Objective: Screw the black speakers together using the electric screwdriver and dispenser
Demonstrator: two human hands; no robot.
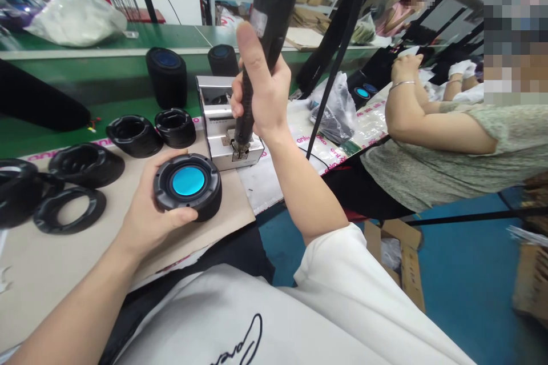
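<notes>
Now | left hand (pixel 154 222): closed around round black speaker unit (pixel 187 185), blue centre facing up, held over beige mat (pixel 64 279) | right hand (pixel 261 96): wrapped tight on black electric screwdriver (pixel 269 22), tip at silver screw feeder (pixel 218 108) | black speaker rings (pixel 71 211) lie nearby on mat

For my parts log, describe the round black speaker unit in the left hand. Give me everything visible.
The round black speaker unit is a short, thick cylinder that looks like moulded plastic. Stepped concentric rings surround a glossy bright blue central disc, and small dark marks dot the face, too small to identify. Its face is tilted up toward the camera. The left hand grips it from below, with the thumb across the lower rim and fingers at the upper-left edge. It sits above a beige sheet; whether they touch is unclear.
</notes>
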